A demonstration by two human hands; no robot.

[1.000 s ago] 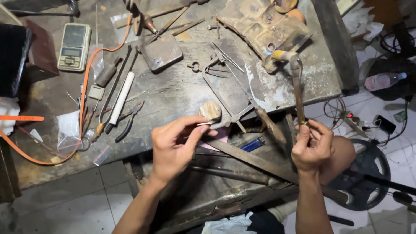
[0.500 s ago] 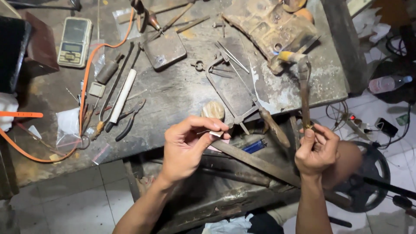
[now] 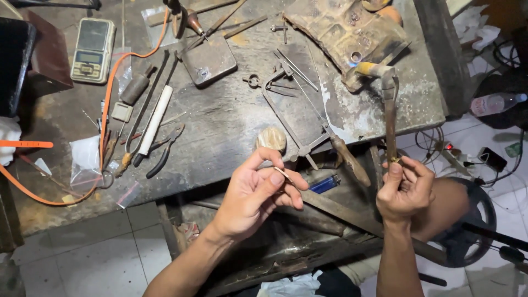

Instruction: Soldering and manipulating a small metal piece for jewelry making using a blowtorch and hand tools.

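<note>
L hand (image 3: 258, 192) pinches a thin metal strip (image 3: 284, 175) btw thumb & fingertips, just below the workbench (image 3: 231, 126) front edge. R hand (image 3: 406, 190) is fisted round a torch handle (image 3: 390, 118), held upright w/ nozzle over the bench's right end. Blue lighter (image 3: 324, 184) lies under the edge, btw both hands.

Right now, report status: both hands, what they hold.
Left hand pinches a thin metal piece. Right hand grips the torch upright. Blue lighter lies between them, untouched.

Grey pocket scale's screen (image 3: 89, 57), clear plastic bag (image 3: 85, 159)
</note>
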